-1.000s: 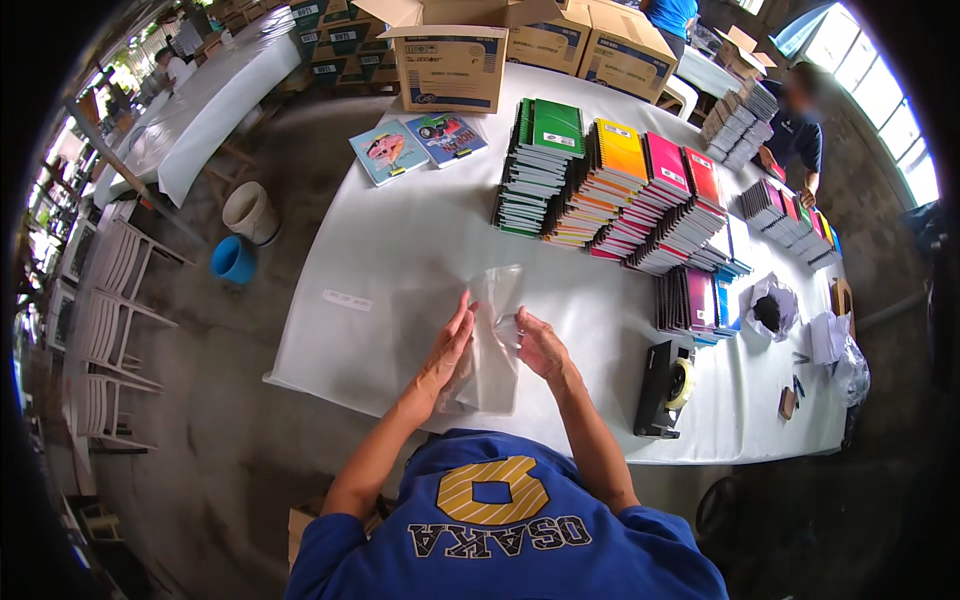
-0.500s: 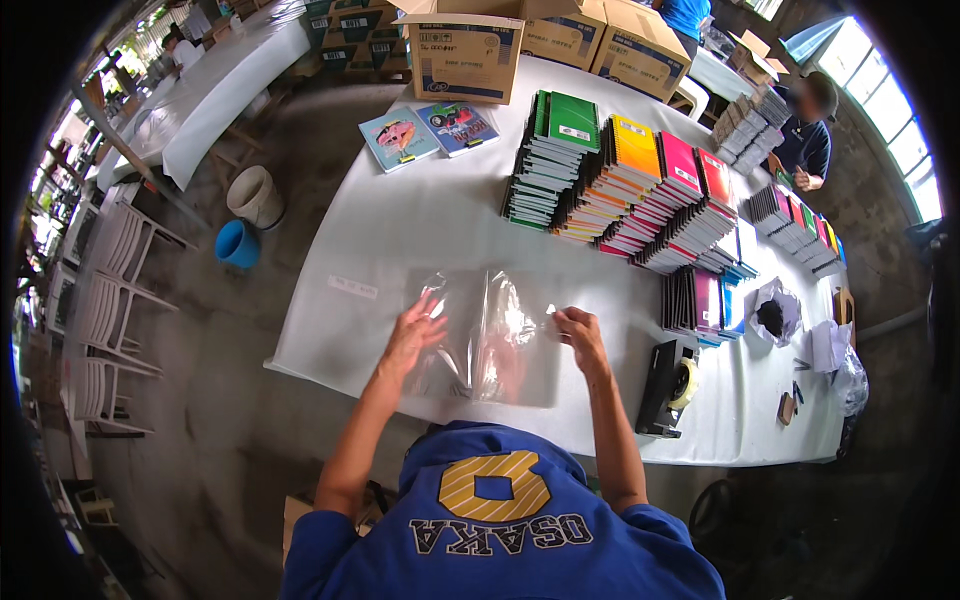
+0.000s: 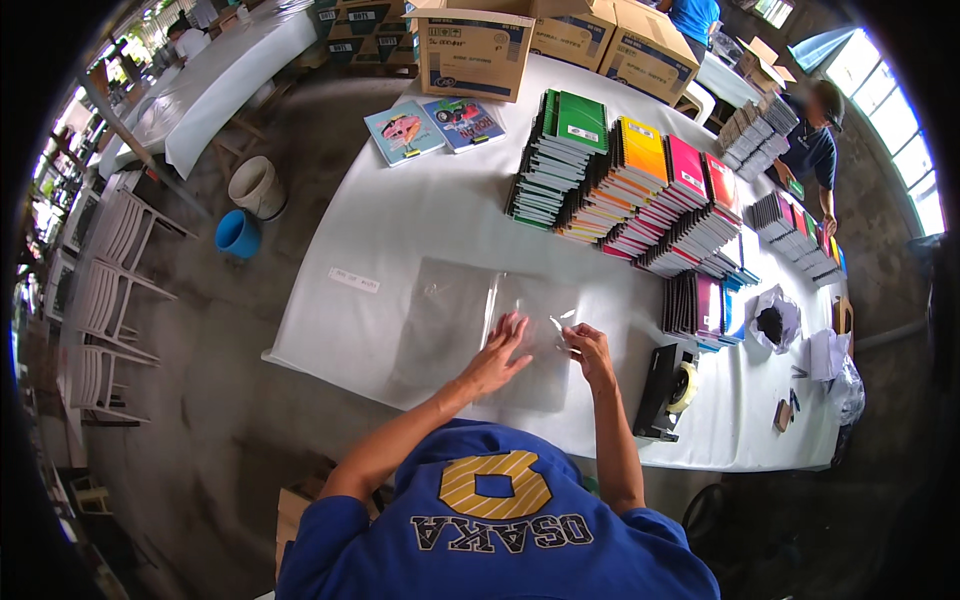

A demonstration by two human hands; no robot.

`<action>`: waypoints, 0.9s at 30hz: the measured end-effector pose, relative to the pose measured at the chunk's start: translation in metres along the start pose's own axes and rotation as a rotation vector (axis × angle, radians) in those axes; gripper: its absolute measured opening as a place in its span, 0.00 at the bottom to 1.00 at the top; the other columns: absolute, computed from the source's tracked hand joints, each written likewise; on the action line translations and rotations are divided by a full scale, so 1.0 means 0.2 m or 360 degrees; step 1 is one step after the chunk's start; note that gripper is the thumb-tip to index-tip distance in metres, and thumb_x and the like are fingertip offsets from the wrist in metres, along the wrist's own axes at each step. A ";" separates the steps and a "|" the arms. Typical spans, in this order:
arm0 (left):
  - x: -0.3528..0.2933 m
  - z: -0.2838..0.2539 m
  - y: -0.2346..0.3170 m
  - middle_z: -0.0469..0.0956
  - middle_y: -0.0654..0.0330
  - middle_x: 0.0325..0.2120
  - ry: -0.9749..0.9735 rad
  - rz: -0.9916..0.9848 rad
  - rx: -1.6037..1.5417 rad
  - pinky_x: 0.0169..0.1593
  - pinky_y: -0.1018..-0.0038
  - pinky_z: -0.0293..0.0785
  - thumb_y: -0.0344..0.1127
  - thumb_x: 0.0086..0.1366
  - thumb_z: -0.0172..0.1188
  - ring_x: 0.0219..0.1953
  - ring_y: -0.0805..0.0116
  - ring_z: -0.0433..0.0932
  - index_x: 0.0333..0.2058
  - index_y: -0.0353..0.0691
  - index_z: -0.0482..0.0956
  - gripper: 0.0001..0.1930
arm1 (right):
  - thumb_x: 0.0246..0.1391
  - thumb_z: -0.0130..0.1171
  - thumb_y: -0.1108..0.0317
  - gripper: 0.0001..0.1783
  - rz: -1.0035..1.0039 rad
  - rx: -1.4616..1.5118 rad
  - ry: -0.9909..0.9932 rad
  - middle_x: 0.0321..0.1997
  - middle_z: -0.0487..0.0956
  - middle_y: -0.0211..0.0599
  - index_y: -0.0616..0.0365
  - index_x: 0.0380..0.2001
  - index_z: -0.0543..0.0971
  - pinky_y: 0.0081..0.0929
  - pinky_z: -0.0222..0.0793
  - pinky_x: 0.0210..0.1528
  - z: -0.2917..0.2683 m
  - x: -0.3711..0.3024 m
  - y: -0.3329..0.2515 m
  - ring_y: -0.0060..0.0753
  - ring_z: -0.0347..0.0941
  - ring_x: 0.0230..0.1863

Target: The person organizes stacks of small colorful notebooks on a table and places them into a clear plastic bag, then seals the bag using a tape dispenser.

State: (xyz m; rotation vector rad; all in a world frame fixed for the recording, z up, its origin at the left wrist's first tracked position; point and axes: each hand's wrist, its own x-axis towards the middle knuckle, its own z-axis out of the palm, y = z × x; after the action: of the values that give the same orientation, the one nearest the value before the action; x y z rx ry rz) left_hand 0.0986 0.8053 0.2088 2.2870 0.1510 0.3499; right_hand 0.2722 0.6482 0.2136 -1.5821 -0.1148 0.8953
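Note:
A clear plastic sheet (image 3: 432, 325) with a fold line down its middle lies on the white-covered table in front of me. My left hand (image 3: 492, 362) rests on it just right of the fold, fingers spread and palm down. At the sheet's right side, my right hand (image 3: 590, 352) has thumb and fingers pinched together on the plastic, where a small glossy bit catches light. Just right of that hand stands a black tape dispenser (image 3: 656, 392) with a roll of tape (image 3: 684, 387).
Stacks of spiral notebooks in green (image 3: 580, 122), yellow (image 3: 641, 150), pink (image 3: 686, 165) and purple (image 3: 708, 305) rise at the right. Two picture-covered notebooks (image 3: 404, 135) lie far left, before an open carton (image 3: 473, 58). A paper strip (image 3: 354, 280) sits left. Across the table is a co-worker (image 3: 812, 150).
My left hand has moved right, from the sheet's left half onto its right half, and lies flatter. My right hand stays at the right side. The co-worker's arm has reached toward the notebooks.

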 end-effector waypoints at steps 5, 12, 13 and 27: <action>0.16 0.09 0.15 0.39 0.38 0.67 0.0106 -0.0455 -0.0535 0.64 0.43 0.48 0.59 0.58 0.60 0.69 0.37 0.42 0.67 0.33 0.41 0.52 | 0.57 0.61 0.67 0.06 0.0135 0.0717 -0.0401 0.27 0.77 0.24 0.53 0.26 0.77 0.24 0.71 0.37 0.11 -0.03 -0.01 0.20 0.73 0.30; 0.16 0.09 0.06 0.55 0.37 0.63 0.0330 -0.0738 -0.0369 0.63 0.63 0.60 0.49 0.72 0.40 0.65 0.45 0.58 0.64 0.31 0.53 0.31 | 0.59 0.59 0.61 0.08 -0.0014 0.0965 -0.0508 0.36 0.79 0.25 0.52 0.36 0.78 0.25 0.70 0.48 0.34 0.00 0.03 0.23 0.74 0.41; 0.15 0.06 0.06 0.55 0.37 0.63 0.0328 -0.0741 -0.0368 0.63 0.63 0.60 0.49 0.72 0.40 0.65 0.45 0.58 0.64 0.31 0.53 0.31 | 0.59 0.59 0.61 0.08 -0.0012 0.0968 -0.0507 0.36 0.79 0.25 0.52 0.36 0.78 0.25 0.70 0.48 0.36 -0.02 0.01 0.23 0.74 0.41; -0.09 -0.53 -0.34 0.66 0.55 0.59 0.0340 -0.0995 -0.1879 0.56 0.61 0.69 0.52 0.68 0.51 0.55 0.62 0.72 0.63 0.37 0.61 0.31 | 0.56 0.58 0.63 0.12 -0.0083 0.0018 -0.0032 0.31 0.79 0.34 0.62 0.35 0.77 0.27 0.73 0.38 0.06 0.00 -0.01 0.27 0.76 0.33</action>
State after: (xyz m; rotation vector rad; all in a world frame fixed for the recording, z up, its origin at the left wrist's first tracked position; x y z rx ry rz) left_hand 0.0494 0.9219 0.2229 0.9632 0.5754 0.2410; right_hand 0.2660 0.6582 0.2167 -1.5534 -0.1642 0.8700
